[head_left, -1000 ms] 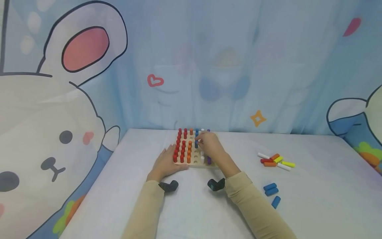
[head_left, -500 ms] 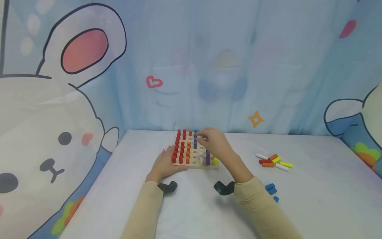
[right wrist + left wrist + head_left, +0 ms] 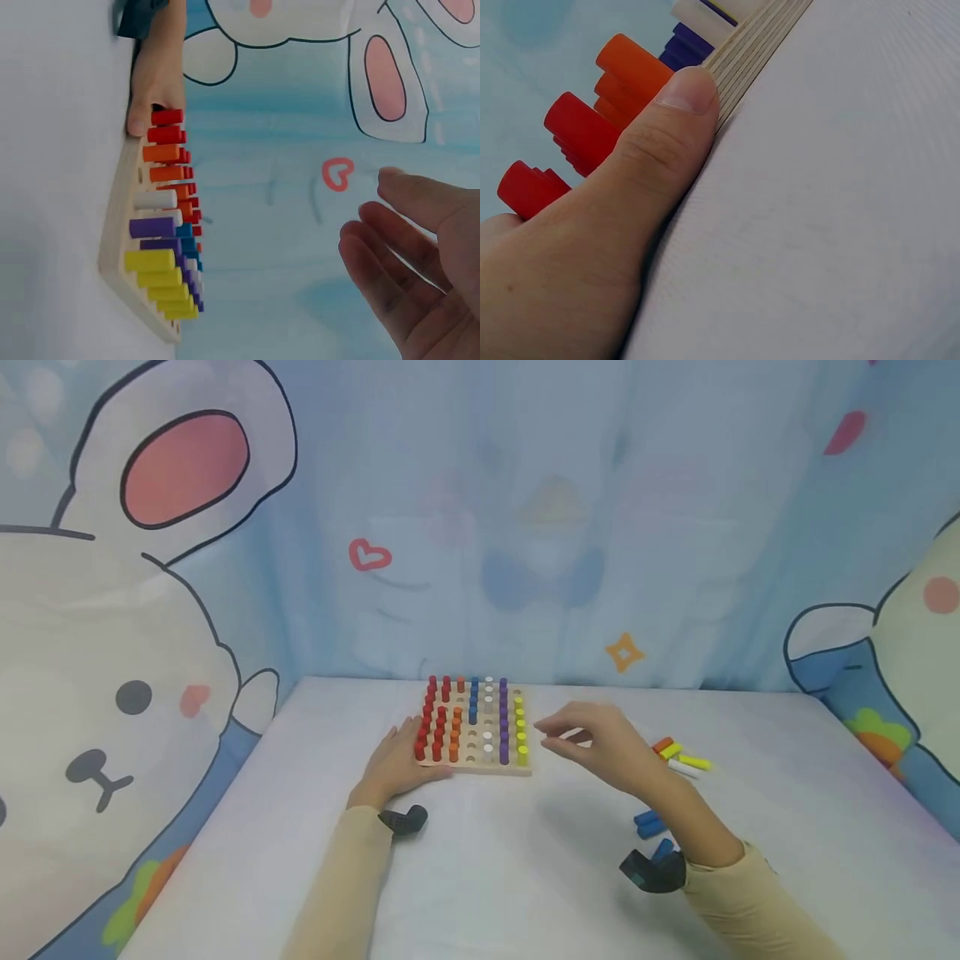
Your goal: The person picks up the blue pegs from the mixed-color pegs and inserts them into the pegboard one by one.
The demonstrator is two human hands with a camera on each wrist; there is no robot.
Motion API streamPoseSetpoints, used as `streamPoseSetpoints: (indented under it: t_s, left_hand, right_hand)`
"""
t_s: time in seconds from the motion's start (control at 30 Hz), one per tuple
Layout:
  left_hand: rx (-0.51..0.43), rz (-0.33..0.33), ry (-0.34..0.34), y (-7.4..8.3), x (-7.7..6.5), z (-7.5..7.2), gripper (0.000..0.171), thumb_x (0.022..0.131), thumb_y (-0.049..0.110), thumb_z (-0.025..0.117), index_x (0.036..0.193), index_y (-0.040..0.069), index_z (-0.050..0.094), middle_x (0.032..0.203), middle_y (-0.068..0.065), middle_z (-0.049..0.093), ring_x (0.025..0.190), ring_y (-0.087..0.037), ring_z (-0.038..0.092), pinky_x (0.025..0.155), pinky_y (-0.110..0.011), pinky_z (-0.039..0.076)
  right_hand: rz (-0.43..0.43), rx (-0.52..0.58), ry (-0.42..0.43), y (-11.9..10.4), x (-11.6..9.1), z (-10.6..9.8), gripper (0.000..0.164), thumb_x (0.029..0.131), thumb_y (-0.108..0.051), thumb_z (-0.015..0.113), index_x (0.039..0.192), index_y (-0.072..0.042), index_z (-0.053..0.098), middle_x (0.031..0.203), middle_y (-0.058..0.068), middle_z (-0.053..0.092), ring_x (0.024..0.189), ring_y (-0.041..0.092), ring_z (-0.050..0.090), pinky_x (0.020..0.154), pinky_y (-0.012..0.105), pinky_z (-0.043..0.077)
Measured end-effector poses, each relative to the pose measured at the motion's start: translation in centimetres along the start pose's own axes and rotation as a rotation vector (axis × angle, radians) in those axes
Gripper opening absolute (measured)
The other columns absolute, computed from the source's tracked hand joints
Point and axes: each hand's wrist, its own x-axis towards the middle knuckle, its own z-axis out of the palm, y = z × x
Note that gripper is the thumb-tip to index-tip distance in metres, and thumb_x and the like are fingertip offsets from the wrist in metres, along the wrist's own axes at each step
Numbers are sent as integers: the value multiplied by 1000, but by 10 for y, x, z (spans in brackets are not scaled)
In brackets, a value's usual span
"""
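A wooden pegboard (image 3: pixel 491 768) stands on the white table. Its columns hold red pegs (image 3: pixel 437 750), orange pegs (image 3: pixel 453 752), blue pegs (image 3: pixel 473 710), white pegs (image 3: pixel 487 752), purple pegs (image 3: pixel 504 752) and yellow pegs (image 3: pixel 522 756). Several bare holes show among them. My left hand (image 3: pixel 390 764) rests against the board's front left corner; in the left wrist view its thumb (image 3: pixel 656 154) lies straight along the front edge. My right hand (image 3: pixel 611 747) is raised to the right of the board, fingers loosely bent and apart from the thumb, holding nothing.
Loose blue pegs (image 3: pixel 649 827) lie on the table under the right forearm, which partly covers them. Farther back sits a small pile with a yellow peg (image 3: pixel 695 762), a white peg (image 3: pixel 684 768) and an orange peg (image 3: pixel 662 744). A printed curtain (image 3: pixel 450 602) hangs behind the table.
My right hand has left the blue column and moved right, off the board, uncovering the white, purple and yellow columns. The left hand stays at the corner. The view has shifted slightly right.
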Motion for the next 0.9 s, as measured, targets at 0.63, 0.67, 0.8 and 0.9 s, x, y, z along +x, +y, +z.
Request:
streamPoseSetpoints:
  t_s: [0.63,0.67,0.8,0.9]
  left_hand:
    - [-29,-11,-28,-2,-1,-4,121,63,77,66,152,10,18,159,-10,21,147,-30,16,121,-46,15]
    - [-29,-12,-30,-2,-1,-4,121,64,77,66,152,10,18,159,-9,21,147,-30,16,121,-46,15]
    - [-27,-10,-39,-1,-1,-4,120,65,76,66,152,9,18,159,-10,20,147,-31,15,121,-47,15]
    - [-25,-4,-41,-1,-2,-5,120,65,76,65,152,9,18,159,-10,20,147,-31,15,121,-47,14]
  right_hand:
    - [176,275,-225,92,-93,-27,31,87,-23,69,113,-8,67,111,14,68,93,0,65,81,15,54]
    - [188,300,-249,97,-95,-27,32,87,-24,69,114,-6,66,112,15,67,94,1,65,82,15,54]
    - [231,321,-296,118,-100,-28,35,88,-27,68,115,-6,66,112,15,66,95,1,64,82,14,53]
    - [256,304,-300,129,-103,-29,34,88,-29,67,114,-8,67,110,12,67,95,0,63,82,13,52]
